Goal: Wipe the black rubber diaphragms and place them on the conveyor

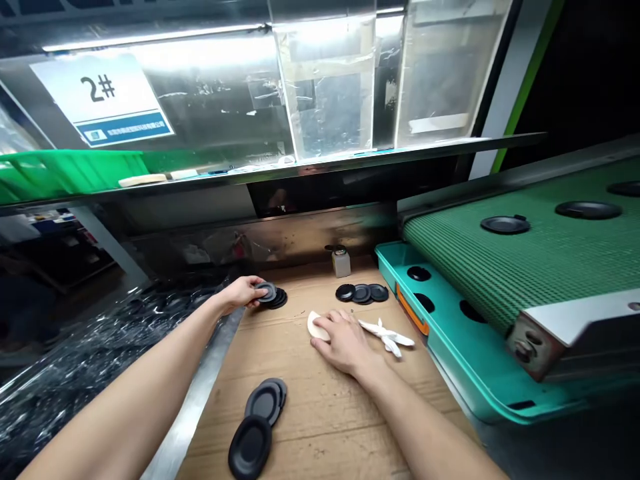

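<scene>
My left hand [244, 293] pinches the edge of a round dark-grey disc [267, 291] with a raised rim. The disc is over a small group of black discs [278, 299] at the far left of the cardboard. My right hand [343, 341] has its fingers curled over a white pad [316, 325] on the cardboard; part of the pad is hidden beneath them. Just right of that hand lies a twisted white strip, perhaps cloth [385, 335]. Overlapping black discs [362, 293] lie beyond the right hand. More dark discs [250, 445] lie nearer to me.
Cardboard [310, 413] covers the table. A small grey-white bottle [341, 263] stands at the back. To the right, a teal bin [480, 377] holds several black discs below a green conveyor belt [460, 250]. Clear plastic with dark round items [75, 373] lies left. A shelf [320, 162] crosses above.
</scene>
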`<state>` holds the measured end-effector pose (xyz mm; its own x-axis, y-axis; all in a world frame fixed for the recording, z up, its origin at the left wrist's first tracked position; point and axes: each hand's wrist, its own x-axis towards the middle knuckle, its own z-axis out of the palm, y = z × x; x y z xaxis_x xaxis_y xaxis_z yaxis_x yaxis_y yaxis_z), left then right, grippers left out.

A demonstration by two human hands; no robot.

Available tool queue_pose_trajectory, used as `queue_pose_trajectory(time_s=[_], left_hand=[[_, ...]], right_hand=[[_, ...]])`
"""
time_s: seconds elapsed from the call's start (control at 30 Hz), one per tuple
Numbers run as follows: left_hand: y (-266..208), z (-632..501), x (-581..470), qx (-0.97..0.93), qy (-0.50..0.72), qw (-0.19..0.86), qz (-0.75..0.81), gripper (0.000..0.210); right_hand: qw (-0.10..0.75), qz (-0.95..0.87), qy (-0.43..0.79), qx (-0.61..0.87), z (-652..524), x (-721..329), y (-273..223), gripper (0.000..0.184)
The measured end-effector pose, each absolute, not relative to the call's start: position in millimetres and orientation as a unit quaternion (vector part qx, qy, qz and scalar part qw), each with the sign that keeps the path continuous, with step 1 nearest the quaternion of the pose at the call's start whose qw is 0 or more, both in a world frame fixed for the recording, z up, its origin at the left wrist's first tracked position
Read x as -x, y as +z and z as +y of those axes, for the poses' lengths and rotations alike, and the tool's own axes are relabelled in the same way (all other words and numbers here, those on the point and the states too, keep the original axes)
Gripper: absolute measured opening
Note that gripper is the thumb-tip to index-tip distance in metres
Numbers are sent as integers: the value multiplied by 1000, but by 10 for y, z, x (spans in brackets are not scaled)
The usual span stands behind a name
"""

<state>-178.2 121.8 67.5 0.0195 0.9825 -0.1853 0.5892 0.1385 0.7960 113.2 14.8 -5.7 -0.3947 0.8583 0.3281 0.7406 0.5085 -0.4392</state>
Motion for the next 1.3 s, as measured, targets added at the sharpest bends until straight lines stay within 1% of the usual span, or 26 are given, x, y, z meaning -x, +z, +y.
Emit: queue_pose_trajectory(time_s=[0.27,0.47,0.53,0.6,0.7,0.83,1.0,1.07,1.2,1.3], left_hand=[[400,1442,1695,-631,176,334,678,54],[441,1476,1602,-654,139,255,699,77],[452,1444,1560,-666,135,243,692,79],[448,1408,1511,-680,127,233,684,75],[435,1380,1446,-702,114,212,670,61],[492,1369,1397,-720,95,167,667,49],[658,1066,1260,-708,118,53,695,52],[660,830,1141,-711,95,10,697,55],[500,427,872,-719,5,-24,694,59],[397,334,782,-725,18,-38,688,51]], right_hand=[[265,-829,106,480,164,-1134,-65,31],[260,-830,103,484,150,-1135,-66,31],[260,-830,100,484,145,-1140,-66,31],[258,-831,101,483,143,-1143,-65,31],[253,-831,104,484,144,-1142,-62,31],[253,-832,102,482,144,-1140,-65,31],[260,-831,95,483,148,-1147,-71,31],[263,-831,93,481,150,-1150,-70,31],[264,-833,93,478,142,-1153,-66,31],[266,-831,92,481,132,-1154,-60,31]])
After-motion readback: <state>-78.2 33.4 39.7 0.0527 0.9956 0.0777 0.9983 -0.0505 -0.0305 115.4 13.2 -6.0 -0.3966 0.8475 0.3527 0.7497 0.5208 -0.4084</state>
